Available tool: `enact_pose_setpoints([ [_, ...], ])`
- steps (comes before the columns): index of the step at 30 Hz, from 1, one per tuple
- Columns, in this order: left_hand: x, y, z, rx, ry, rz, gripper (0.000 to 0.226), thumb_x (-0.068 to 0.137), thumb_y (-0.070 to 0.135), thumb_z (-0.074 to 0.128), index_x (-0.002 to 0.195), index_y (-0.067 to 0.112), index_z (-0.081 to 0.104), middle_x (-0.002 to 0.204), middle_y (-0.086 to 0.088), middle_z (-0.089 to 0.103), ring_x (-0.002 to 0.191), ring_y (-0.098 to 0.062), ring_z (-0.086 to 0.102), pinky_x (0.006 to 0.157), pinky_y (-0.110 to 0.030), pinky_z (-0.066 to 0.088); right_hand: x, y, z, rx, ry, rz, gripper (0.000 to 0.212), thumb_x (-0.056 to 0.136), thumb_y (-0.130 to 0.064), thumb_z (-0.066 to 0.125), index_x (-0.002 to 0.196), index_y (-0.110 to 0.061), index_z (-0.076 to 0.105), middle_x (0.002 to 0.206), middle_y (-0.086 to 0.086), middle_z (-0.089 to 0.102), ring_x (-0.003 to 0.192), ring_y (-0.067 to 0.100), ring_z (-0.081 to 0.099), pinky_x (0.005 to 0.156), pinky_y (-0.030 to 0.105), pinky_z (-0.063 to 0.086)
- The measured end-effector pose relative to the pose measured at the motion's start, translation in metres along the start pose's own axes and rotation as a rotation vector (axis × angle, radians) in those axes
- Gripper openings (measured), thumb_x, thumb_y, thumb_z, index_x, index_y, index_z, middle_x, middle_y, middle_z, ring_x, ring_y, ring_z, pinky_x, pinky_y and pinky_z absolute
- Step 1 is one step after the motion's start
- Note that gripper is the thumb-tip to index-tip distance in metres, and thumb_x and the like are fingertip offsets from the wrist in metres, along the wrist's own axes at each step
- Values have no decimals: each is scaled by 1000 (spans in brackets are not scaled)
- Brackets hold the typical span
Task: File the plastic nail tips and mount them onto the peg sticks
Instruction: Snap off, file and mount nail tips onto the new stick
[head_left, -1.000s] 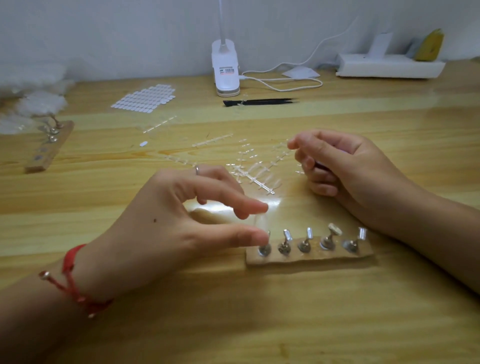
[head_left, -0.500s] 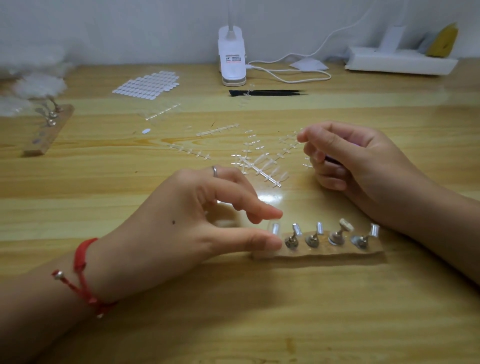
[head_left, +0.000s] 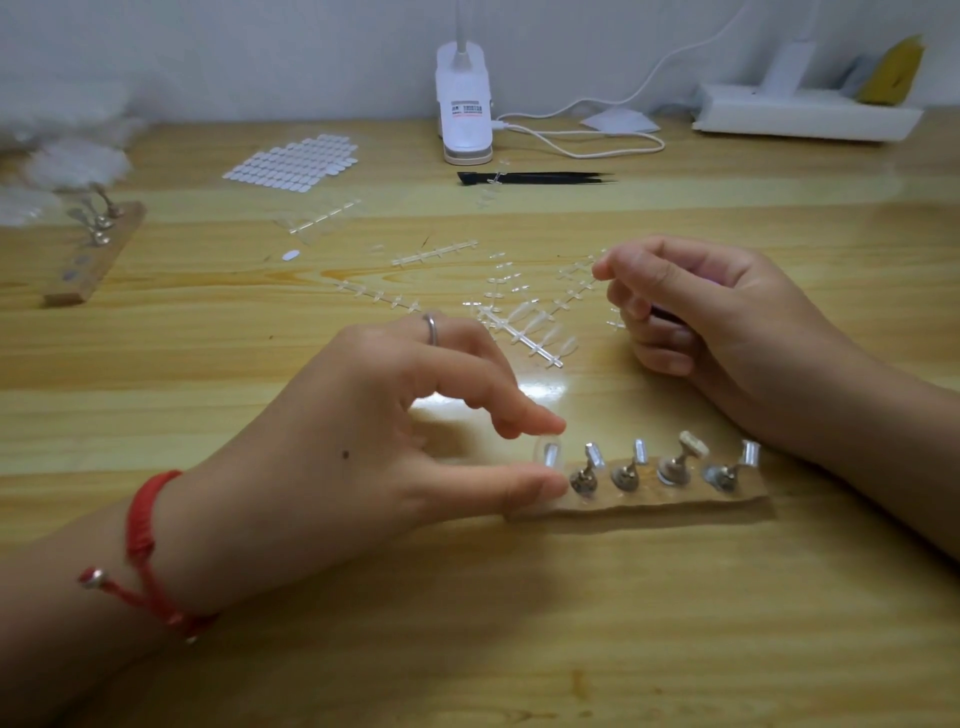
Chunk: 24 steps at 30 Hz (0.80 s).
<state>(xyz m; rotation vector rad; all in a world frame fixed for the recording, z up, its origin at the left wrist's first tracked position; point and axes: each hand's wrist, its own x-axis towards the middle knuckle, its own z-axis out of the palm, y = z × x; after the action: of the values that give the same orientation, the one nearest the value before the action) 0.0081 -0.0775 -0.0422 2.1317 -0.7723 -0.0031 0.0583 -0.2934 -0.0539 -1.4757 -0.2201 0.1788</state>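
Clear plastic, the nail tip (head_left: 549, 457) stands at the left end of the wooden peg strip (head_left: 675, 506), pinched between thumb and forefinger of the left hand (head_left: 363, 441). The right hand (head_left: 727, 322) rests curled on the counter (head_left: 519, 623); I cannot tell what it holds.

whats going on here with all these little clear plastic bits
A person is mounting nail tips at a wooden table. Their left hand pinches a clear nail tip between forefinger and thumb at the leftmost peg of a wooden peg holder; the four pegs to its right stand untouched. The right hand rests behind the holder, curled round a dark object that is mostly hidden. Strips of spare tips lie between the hands.
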Motion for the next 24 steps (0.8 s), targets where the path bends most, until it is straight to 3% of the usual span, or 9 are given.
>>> enact_pose_setpoints([
  [14, -1, 0, 2, 122, 16, 2, 20, 67, 48, 76, 83, 39, 70, 81, 15, 62, 85, -13, 57, 68, -12, 34, 0, 1, 0, -6, -4, 2, 16, 75, -31, 65, 71, -19, 74, 64, -5, 45, 47, 4, 29, 39, 14, 26],
  [19, -3, -1, 0, -79, -54, -60, 49, 62, 50, 80, 107, 41, 64, 94, 13, 61, 87, -8, 58, 70, -6, 41, 0, 1, 0, -6, -14, -7, 17, 73, -34, 66, 72, -20, 75, 64, -4, 44, 47, 4, 30, 39, 14, 28],
  [22, 7, -6, -8, -239, 40, -108, 43, 67, 52, 68, 109, 43, 62, 94, 12, 64, 84, -6, 61, 72, -21, 49, 0, 1, -1, -17, -15, -8, 18, 72, -36, 67, 73, -20, 75, 65, -3, 43, 48, 5, 30, 40, 14, 28],
  [24, 20, -11, -15, -114, 99, -75, 32, 77, 45, 64, 107, 38, 65, 91, 11, 64, 84, -7, 61, 72, -23, 47, 0, 1, -1, -17, -20, -9, 18, 72, -36, 67, 73, -20, 75, 66, -2, 42, 49, 5, 31, 40, 15, 29],
])
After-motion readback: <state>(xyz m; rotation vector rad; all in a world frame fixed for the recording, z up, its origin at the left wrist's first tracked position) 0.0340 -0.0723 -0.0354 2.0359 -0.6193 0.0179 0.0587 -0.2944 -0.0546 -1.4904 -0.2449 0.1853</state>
